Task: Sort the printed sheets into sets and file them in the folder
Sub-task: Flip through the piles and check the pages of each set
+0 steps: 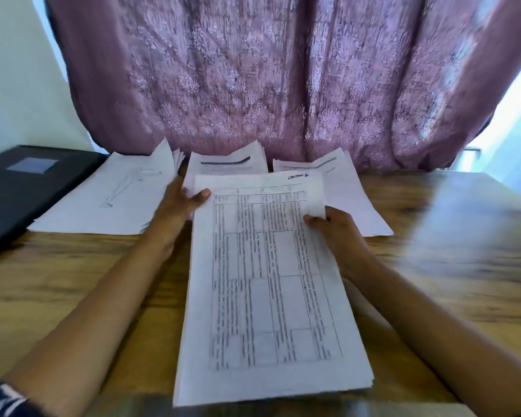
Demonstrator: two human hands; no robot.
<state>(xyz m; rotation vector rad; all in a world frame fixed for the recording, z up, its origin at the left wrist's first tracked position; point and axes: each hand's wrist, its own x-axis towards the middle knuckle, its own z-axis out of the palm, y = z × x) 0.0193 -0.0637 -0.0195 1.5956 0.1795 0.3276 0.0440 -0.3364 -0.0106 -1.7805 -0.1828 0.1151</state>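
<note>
Both hands, left hand (181,203) and right hand (333,233), pinch the far corners of the near stack of printed sheets (268,290), which could fan apart if either grip loosens.

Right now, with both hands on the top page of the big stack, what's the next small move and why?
Probably lift the top sheet clear of the near stack and carry it to whichever far pile matches. The left hand and right hand already pinch its far corners, three piles lie beyond, and the black folder at left is shut. The blurred print hides which pile fits.
</note>
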